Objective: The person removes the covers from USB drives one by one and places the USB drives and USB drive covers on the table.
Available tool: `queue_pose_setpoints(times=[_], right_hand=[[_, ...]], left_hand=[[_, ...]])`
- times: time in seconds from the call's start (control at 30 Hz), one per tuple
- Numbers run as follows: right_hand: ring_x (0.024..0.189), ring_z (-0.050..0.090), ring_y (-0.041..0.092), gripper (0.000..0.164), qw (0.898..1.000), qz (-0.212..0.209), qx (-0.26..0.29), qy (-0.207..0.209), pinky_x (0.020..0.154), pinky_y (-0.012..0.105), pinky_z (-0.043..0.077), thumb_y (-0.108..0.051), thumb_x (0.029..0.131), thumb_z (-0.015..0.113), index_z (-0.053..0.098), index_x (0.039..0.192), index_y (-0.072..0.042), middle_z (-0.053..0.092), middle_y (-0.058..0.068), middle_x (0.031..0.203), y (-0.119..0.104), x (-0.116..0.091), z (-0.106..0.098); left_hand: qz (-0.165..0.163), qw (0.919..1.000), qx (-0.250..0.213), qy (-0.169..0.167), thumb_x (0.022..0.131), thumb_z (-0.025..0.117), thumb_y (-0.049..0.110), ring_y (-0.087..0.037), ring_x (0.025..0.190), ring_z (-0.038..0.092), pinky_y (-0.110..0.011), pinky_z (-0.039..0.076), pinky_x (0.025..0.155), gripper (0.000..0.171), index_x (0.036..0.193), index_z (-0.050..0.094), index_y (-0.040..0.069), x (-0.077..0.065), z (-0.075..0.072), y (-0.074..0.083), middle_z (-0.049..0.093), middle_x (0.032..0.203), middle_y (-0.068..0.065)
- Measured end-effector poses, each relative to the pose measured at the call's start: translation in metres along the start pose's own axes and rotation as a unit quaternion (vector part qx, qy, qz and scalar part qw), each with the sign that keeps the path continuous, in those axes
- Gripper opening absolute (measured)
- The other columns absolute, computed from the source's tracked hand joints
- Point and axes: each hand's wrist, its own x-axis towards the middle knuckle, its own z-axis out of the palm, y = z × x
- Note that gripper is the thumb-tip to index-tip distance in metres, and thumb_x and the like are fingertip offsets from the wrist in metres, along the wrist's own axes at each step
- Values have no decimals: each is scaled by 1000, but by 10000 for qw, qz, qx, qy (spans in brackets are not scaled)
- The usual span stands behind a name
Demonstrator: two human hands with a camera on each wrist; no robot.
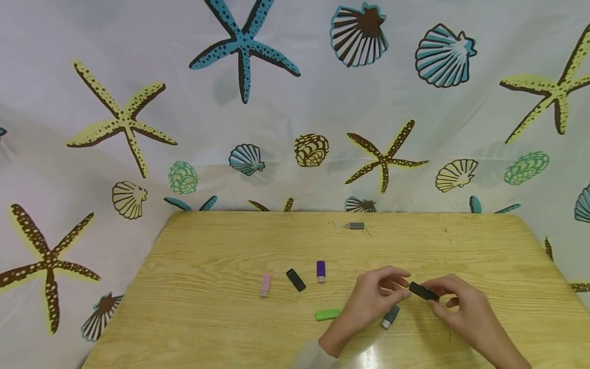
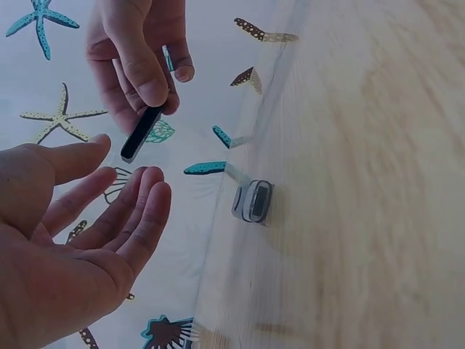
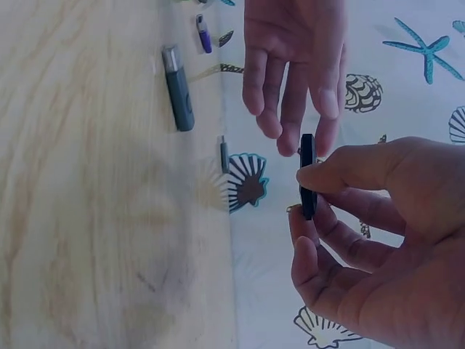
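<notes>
Between its thumb and fingers, my right hand (image 1: 465, 307) pinches a black USB stick (image 1: 423, 291) above the right part of the table. The same stick (image 3: 307, 174) appears edge-on in the right wrist view. My left hand (image 1: 374, 294) is just left of the stick's free end, fingers relaxed and slightly bent, holding nothing. In the left wrist view a small gap separates its fingertips from the stick (image 2: 142, 134). On the wood beneath and between the hands lies a dark grey USB stick (image 1: 390, 316), its metal plug toward the front.
Left of the hands lie a green stick (image 1: 327, 314), a purple USB stick (image 1: 320, 269), a black stick (image 1: 296, 280) and a pink USB stick (image 1: 266, 283). Another grey USB stick (image 1: 355, 225) is near the back edge of the wooden table (image 1: 207, 318). A patterned cloth (image 1: 286, 113) hangs behind.
</notes>
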Motion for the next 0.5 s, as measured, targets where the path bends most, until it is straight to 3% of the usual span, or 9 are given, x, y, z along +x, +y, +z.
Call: queue_pose_setpoints(times=[0.33, 0.5], right_hand=[[86, 64, 3, 37, 9998, -178, 5, 28, 65, 27, 56, 3, 77, 88, 76, 105, -19, 71, -10, 99, -15, 3, -1], [87, 65, 3, 38, 9993, -364, 77, 97, 64, 28, 57, 3, 77, 88, 76, 105, -20, 72, -10, 100, -20, 5, -2]], left_hand=[[89, 9999, -57, -42, 95, 76, 14, -3, 86, 69, -21, 58, 77, 26, 121, 73, 9, 0, -2, 1, 74, 99, -3], [234, 9996, -182, -38, 95, 76, 11, -4, 82, 71, -23, 59, 76, 22, 116, 74, 5, 0, -6, 2, 75, 95, -5]])
